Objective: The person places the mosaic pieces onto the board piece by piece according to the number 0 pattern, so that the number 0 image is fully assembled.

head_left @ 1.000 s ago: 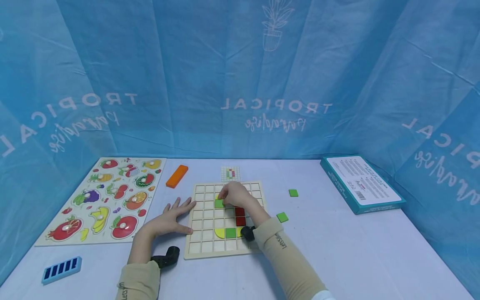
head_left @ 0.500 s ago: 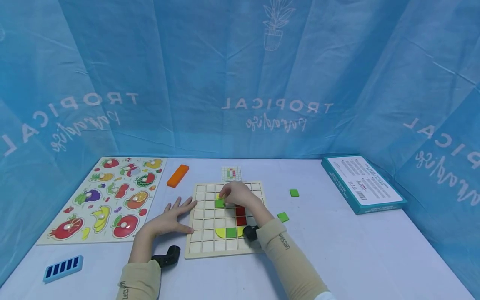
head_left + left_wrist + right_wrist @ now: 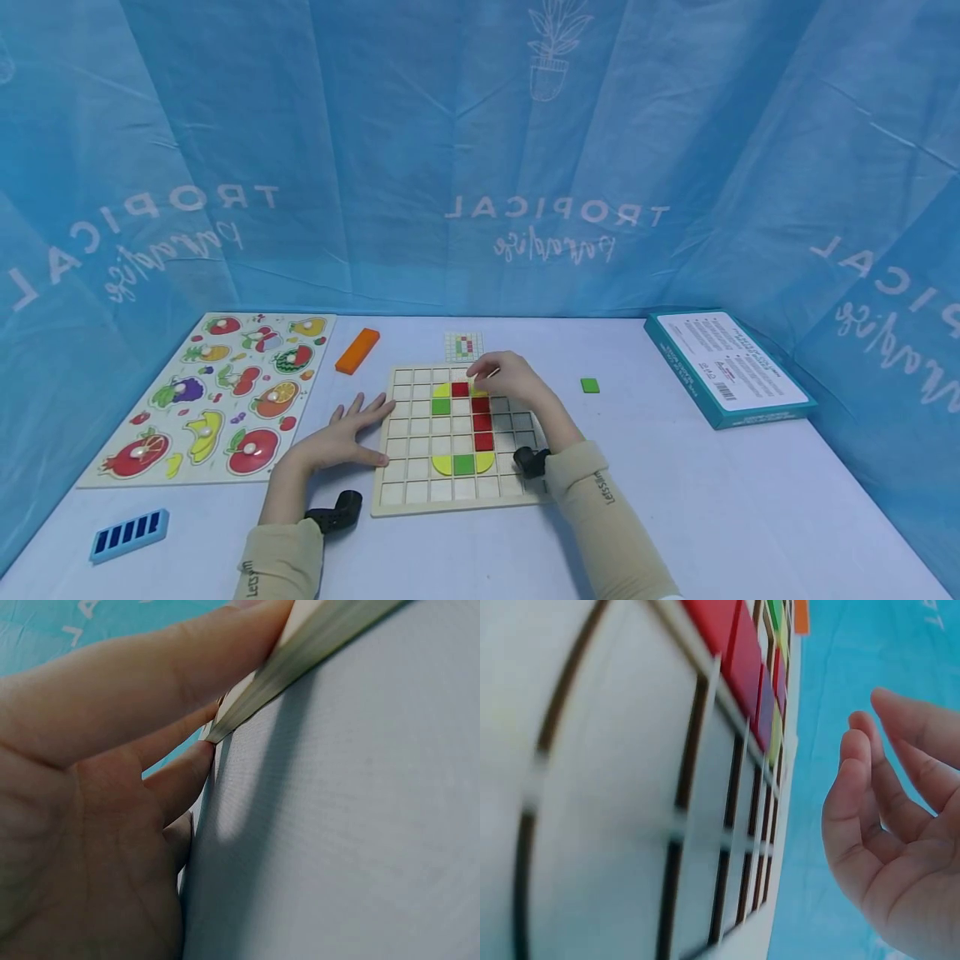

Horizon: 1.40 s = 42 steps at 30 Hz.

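In the head view a cream grid board (image 3: 405,498) lies on the table, holding red, green and yellow tiles. My left hand (image 3: 335,442) touches its left edge with spread fingers; the left wrist view shows the thumb and fingertips against the board's side. Above the board's upper part hovers my right hand (image 3: 513,382), loosely bent and apart from the tiles. The right wrist view shows nothing between its fingers. Just left of it sits a red tile (image 3: 459,389) between yellow rounded tiles. Below are a green tile (image 3: 441,407) and a column of red tiles (image 3: 482,422).
A small pattern card (image 3: 463,346) lies behind the board. Left are a fruit puzzle board (image 3: 168,408), an orange block (image 3: 357,351) and a blue slotted piece (image 3: 129,536). A loose green tile (image 3: 590,385) and a teal box (image 3: 731,367) lie right.
My right hand has drawn back to the right from the upper yellow and green tiles, uncovering the red tile. The nearer loose green tile is now hidden by my right arm. The left hand stays put.
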### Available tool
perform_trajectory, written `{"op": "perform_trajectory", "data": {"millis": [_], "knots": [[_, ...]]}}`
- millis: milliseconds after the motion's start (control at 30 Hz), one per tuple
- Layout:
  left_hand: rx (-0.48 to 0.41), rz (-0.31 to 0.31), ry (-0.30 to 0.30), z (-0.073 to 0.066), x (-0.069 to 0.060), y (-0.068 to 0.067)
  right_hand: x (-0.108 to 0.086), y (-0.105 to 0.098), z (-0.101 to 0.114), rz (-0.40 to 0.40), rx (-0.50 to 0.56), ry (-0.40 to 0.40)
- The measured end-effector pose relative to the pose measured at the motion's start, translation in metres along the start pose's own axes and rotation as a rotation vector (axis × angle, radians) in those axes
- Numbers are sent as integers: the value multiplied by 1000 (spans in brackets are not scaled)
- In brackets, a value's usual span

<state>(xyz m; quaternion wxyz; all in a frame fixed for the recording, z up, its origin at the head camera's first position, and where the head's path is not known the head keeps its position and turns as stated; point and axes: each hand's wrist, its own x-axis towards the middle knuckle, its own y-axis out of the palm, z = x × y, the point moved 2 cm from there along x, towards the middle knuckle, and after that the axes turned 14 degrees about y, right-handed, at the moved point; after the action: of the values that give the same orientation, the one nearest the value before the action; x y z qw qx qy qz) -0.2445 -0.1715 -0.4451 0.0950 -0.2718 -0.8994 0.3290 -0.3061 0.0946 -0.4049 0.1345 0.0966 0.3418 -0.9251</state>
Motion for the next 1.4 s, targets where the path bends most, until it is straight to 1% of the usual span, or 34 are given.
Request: {"op": "perform_trajectory", "data": {"millis": [233, 500, 667, 867, 1067, 1233, 1400], "knots": [[-5, -2, -8, 0, 1, 0, -1, -19, -22, -46, 71, 54], [-5, -4, -12, -1, -1, 0, -4, -35, -43, -93, 123, 74], [2, -3, -8, -1, -1, 0, -7, -42, -51, -124, 134, 110], [5, -1, -7, -1, 0, 0, -9, -54, -64, -138, 146, 128], [0, 1, -13, -3, 0, 0, -10, -66, -79, -176, 160, 151], [0, 6, -8, -4, -1, 0, -14, -75, -89, -214, 151, 185], [6, 7, -5, -6, -2, -1, -16, -85, -100, -246, 130, 240]]}}
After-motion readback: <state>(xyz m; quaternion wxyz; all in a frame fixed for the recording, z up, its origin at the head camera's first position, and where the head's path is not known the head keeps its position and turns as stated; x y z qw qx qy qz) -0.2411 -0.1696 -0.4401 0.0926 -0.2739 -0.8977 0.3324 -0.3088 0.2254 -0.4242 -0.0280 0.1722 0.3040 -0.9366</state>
